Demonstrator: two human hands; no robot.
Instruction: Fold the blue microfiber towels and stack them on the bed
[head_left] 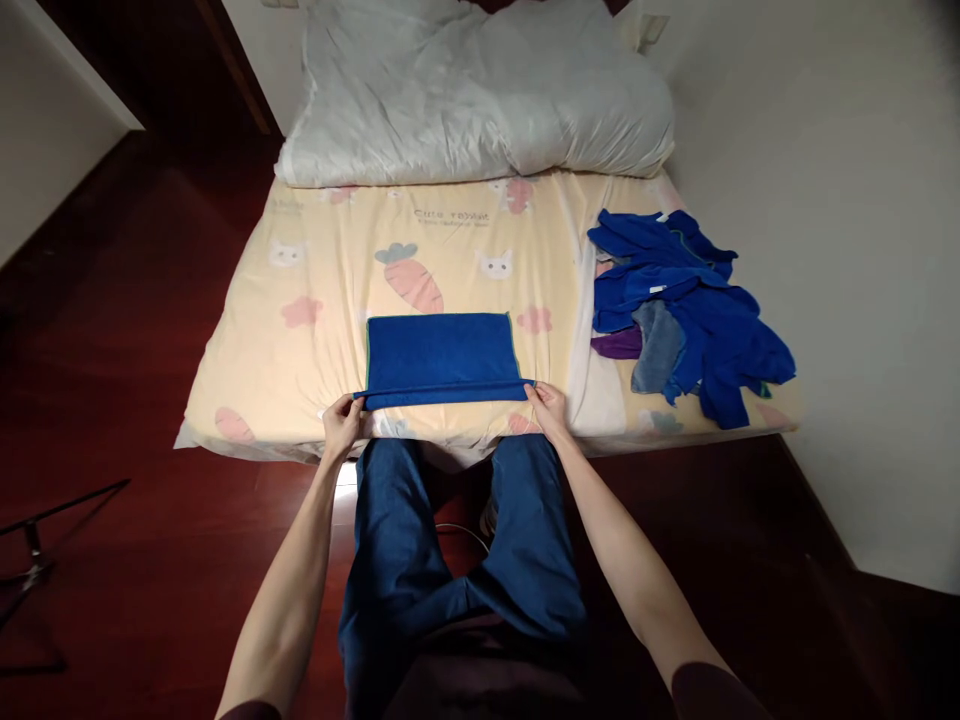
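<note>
A blue cloth with green edging lies flat on the bed in front of me, its near edge turned up into a narrow fold. My left hand pinches the left end of that fold. At the opposite end, my right hand grips the corner between thumb and fingers. The folded strip is stretched straight between both hands, close to the bed's front edge.
To the right sits a loose heap of blue cloths with a grey-blue cloth and a purple cloth. A pale quilt is bundled across the back of the patterned bed sheet. Black stand legs are at lower left.
</note>
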